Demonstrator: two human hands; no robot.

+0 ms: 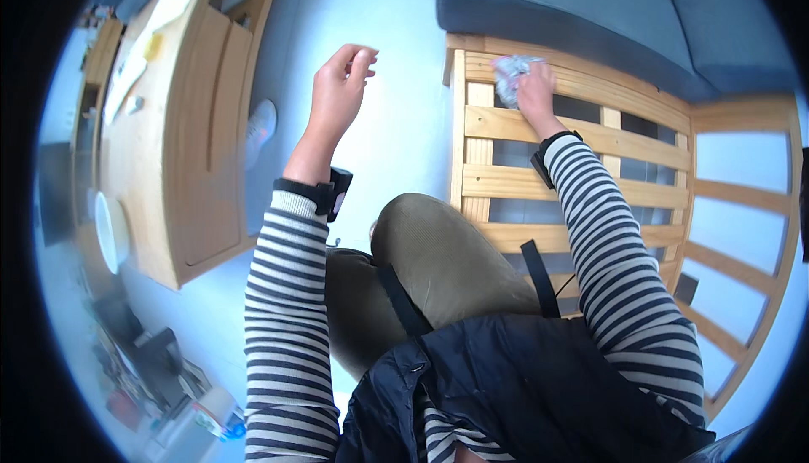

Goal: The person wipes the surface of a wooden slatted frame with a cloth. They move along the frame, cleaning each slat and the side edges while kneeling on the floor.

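Note:
My right hand [537, 94] grips a crumpled, patterned cloth [512, 74]. The cloth lies against the slats at the far left corner of a wooden slatted seat frame [569, 194], just below the grey-blue cushion [543, 5]. Over the pale floor to the left, my left hand [341, 87] is raised with its fingers loosely curled. Nothing can be seen in it, though the inside of the palm is partly hidden. Black bands with small devices sit around both wrists.
A wooden table [208, 141] stands at the left, with papers and a small white object [134, 105] on top. On the floor beside it is a shoe [260, 125]. A white basin [111, 232] is near its front end. The slatted backrest [742, 197] rises at the right.

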